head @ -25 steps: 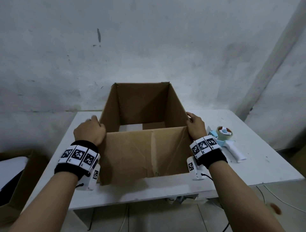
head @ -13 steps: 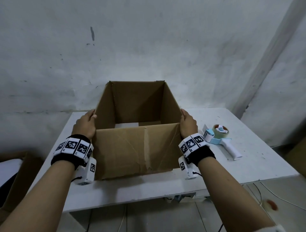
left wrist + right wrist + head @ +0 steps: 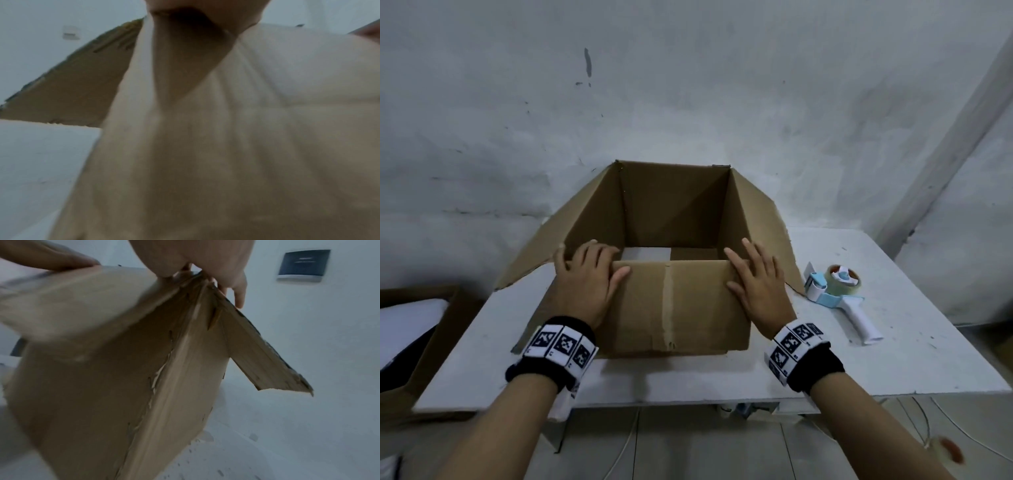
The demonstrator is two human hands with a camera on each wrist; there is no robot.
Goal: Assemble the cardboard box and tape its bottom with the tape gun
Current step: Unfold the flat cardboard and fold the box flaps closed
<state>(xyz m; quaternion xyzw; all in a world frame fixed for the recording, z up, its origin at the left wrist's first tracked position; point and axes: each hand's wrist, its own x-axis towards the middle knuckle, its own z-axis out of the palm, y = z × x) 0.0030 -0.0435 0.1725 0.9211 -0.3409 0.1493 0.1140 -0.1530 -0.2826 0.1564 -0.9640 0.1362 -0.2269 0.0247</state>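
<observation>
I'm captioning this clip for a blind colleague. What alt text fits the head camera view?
Two bare hands, left hand and right hand, lie flat with straight fingers on the near flap of an open cardboard box on a white table. A tape gun lies on the table right of the box, untouched.
</observation>
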